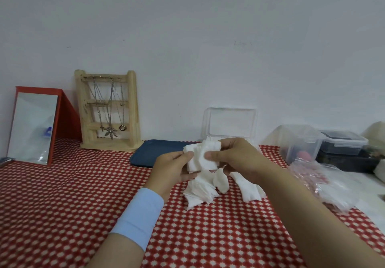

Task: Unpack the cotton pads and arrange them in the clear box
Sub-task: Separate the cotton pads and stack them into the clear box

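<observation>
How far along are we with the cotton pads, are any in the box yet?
Done: the pads look unpacked; a crumpled plastic bag lies at the right. In hand: the left hand and right hand pinch a stack of pads. Left: loose pads lie on the tablecloth, and the clear box stands lid up behind the hands; its inside is hidden.

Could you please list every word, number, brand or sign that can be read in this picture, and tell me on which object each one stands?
No text can be read here.
A blue mark reflected in the mirror: perhaps a label, too blurred to read.
Reddish patches on the plastic bag: no letters can be made out.
The cotton pads and the clear box: no print visible.
</observation>
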`<state>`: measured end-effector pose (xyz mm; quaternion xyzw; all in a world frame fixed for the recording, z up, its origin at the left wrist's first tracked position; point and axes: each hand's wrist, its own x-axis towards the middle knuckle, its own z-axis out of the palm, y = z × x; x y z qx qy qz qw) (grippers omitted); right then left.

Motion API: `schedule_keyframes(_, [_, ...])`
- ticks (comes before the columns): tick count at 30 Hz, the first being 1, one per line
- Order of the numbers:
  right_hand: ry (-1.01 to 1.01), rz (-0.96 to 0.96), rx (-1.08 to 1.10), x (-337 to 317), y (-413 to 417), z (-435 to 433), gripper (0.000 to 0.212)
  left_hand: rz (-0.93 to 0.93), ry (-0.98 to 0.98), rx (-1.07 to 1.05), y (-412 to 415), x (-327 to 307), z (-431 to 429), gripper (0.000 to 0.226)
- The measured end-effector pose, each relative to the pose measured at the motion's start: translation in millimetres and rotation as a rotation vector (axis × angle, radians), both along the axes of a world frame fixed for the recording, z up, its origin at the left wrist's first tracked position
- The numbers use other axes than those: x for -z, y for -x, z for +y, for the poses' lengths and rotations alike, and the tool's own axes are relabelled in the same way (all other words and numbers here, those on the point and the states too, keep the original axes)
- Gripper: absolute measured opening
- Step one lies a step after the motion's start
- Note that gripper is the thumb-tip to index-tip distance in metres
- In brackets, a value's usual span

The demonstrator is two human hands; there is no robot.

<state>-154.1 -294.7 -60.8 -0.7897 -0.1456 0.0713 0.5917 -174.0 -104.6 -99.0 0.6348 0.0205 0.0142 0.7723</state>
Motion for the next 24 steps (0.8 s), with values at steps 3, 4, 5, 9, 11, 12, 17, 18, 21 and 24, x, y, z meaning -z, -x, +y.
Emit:
schedule_keyframes(3, [-0.081,0.023,-0.068,-4.2,2.9,0.9,0.023,0.003,-0.009,0.016,0.7,0.8,0.1,0.017])
schedule_keyframes(4, [-0.079,0.026,-0.082,-4.5,3.9,1.9,0.024,0.005,-0.01,0.027,0.9,0.7,-0.9,0.018])
schedule_keyframes(5, [-0.056,0.016,-0.073,-3.7,4.4,3.6,0.023,0.007,-0.008,0.037,1.6,0.3,-1.7,0.019])
schedule_keyframes(9, [0.072,-0.095,0.143,0.7,1.9,10.0,0.014,0.0,-0.006,0.056,3.9,-3.2,-3.8,0.016])
schedule_keyframes(11, [0.103,-0.135,0.21,0.4,1.1,11.3,0.015,0.006,0.012,0.06,5.2,-4.7,-3.2,0.016])
schedule_keyframes(12, [0.116,-0.15,0.224,-0.2,1.4,11.8,0.015,0.01,0.018,0.062,5.2,-5.1,-2.9,0.018])
schedule_keyframes(17, [0.159,-0.19,0.257,-1.0,1.3,15.0,0.018,0.045,0.048,0.09,4.2,-6.4,-2.3,0.027])
schedule_keyframes(18, [0.171,-0.194,0.261,-1.1,1.1,15.3,0.019,0.054,0.062,0.101,4.4,-7.0,-2.9,0.028])
schedule_keyframes(21, [0.202,-0.204,0.259,-1.5,2.4,17.4,0.025,0.021,-0.011,0.117,4.5,-5.8,-3.7,0.028])
schedule_keyframes(24, [0.136,-0.171,0.246,-3.6,4.1,15.9,0.03,0.02,-0.015,0.104,3.3,-3.1,-2.3,0.025])
